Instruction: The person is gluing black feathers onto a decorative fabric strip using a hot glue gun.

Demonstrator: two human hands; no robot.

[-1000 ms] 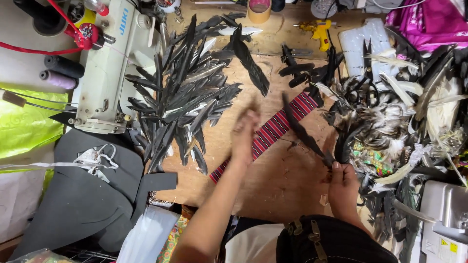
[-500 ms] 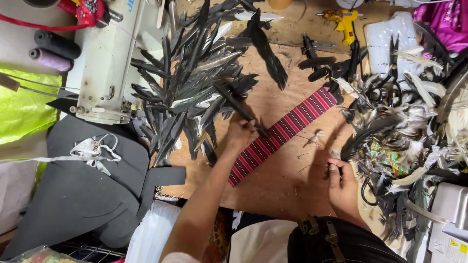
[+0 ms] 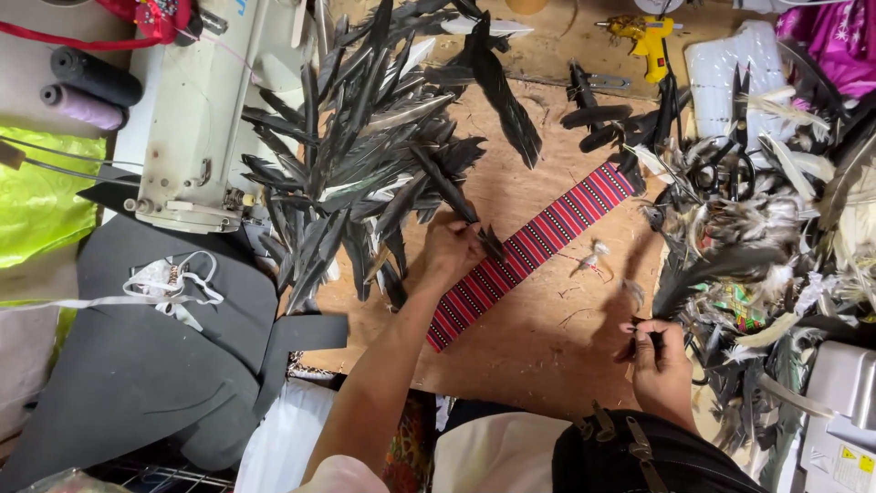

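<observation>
A heap of black feathers [image 3: 365,146] lies just left of the left hand [image 3: 452,251], whose fingers pinch one dark feather [image 3: 447,187] over the red woven strip [image 3: 529,251]. The right hand [image 3: 659,361], near the mixed feather pile [image 3: 757,228], is closed on a dark tuft [image 3: 639,342].

bare wooden tabletop [image 3: 538,338] between hands, feather piles [image 3: 365,155] flanking (woven strip [image 3: 529,251] crossing)

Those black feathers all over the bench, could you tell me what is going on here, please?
A person is handling feathers at a wooden workbench. The left hand holds a long black feather at the edge of the dark feather pile, just above a red woven strip. The right hand pinches a small dark feather beside the mixed feather heap. A sewing machine stands at the left.
</observation>
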